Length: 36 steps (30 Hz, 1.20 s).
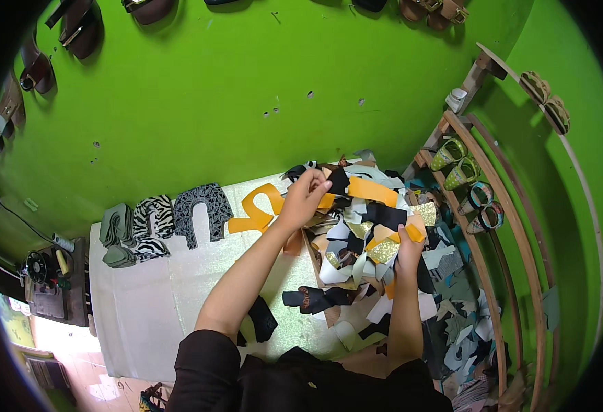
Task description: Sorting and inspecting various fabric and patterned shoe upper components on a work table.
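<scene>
My left hand (pixel 305 196) reaches over the far side of a heap of material scraps (pixel 346 230). Its fingers are pinched at the edge of a black scrap (pixel 339 180), beside a broad orange strip (pixel 372 191). At the heap's right side my right hand (pixel 409 253) is closed on orange scraps (pixel 414 233), thumb on top. A gold glitter scrap (pixel 384 250) lies against them. White, black, tan and gold pieces are jumbled between the hands. Left of the heap lie orange curved cut pieces (pixel 265 199).
Stacks of grey patterned (pixel 202 206), zebra-striped (pixel 154 216) and grey-green cut pieces (pixel 115 226) line the pale table's (pixel 150 295) far left. More scraps (pixel 459 336) pile up at the right. A wooden rack (pixel 514 240) with sandals (pixel 454 163) stands there; a green wall (pixel 233 103) rises behind.
</scene>
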Available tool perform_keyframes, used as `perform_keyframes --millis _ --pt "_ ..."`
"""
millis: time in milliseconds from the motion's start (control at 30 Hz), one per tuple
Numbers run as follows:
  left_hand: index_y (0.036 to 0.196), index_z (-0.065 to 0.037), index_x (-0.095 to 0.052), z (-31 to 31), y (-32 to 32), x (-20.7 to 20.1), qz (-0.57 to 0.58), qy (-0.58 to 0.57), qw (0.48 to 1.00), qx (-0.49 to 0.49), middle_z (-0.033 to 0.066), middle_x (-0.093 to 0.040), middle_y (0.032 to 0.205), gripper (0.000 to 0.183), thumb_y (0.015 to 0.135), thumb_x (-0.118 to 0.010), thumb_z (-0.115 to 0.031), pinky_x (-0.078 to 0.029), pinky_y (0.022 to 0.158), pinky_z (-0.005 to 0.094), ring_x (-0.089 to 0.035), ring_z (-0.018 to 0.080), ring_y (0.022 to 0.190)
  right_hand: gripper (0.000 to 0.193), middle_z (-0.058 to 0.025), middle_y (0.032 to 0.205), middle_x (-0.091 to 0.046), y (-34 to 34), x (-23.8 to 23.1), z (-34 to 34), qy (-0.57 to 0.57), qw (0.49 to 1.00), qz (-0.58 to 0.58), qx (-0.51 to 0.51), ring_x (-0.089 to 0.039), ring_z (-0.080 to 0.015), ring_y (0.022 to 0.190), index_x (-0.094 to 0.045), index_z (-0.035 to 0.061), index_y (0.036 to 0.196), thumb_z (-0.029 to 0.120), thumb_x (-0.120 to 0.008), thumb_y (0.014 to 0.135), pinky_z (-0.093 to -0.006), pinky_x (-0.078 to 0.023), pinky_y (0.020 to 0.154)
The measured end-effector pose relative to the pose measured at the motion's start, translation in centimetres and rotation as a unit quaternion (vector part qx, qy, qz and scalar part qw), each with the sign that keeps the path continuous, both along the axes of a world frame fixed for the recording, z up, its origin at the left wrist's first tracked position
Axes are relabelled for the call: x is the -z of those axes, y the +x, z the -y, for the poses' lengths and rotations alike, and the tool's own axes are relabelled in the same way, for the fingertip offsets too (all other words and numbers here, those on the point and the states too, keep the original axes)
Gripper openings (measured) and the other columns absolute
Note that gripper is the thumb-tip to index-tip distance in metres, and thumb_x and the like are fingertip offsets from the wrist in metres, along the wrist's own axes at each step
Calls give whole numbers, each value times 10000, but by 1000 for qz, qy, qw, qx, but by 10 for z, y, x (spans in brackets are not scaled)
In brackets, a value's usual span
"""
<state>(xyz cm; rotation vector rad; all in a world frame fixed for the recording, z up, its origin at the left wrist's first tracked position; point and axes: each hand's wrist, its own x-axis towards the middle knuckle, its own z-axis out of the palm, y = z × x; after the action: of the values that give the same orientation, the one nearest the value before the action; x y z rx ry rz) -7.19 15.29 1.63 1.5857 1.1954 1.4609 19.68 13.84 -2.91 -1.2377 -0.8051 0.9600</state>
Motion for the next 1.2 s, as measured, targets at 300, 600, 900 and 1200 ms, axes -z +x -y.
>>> perform_keyframes --millis 300,600,900,1200 --pt "950 -19 -496 33 -11 -36 196 -63 979 12 -14 -519 798 84 921 -498 -98 -452 699 192 -505 43 731 387 -81 1061 -555 -2 -20 -1 1 998 -42 -41 -552 -166 967 -472 4 1164 30 -621 808 -287 -439 831" --pt "943 -73 -471 103 -62 -5 357 -118 926 -15 63 -539 874 124 919 -363 -132 -479 766 265 -574 156 812 544 -127 1169 -547 -15 -38 15 -18 983 6 -181 -550 -165 1016 -281 -7 1353 45 -514 864 -279 -433 852" --pt "887 -62 -450 155 -71 -18 390 -69 918 -8 80 -529 820 117 901 -338 -95 -475 768 292 -572 182 757 399 -137 1074 -594 -26 -3 24 -91 959 68 -261 -611 -185 886 -388 -42 1251 0 -469 862 -253 -501 700" --pt "1019 7 -551 175 -49 -19 140 -97 985 -36 -4 -570 890 166 904 -543 -112 -426 746 202 -524 52 823 682 -218 1344 -309 -94 -65 101 197 898 392 -19 -275 -370 1280 -308 34 1334 54 -620 728 -471 -208 1051"
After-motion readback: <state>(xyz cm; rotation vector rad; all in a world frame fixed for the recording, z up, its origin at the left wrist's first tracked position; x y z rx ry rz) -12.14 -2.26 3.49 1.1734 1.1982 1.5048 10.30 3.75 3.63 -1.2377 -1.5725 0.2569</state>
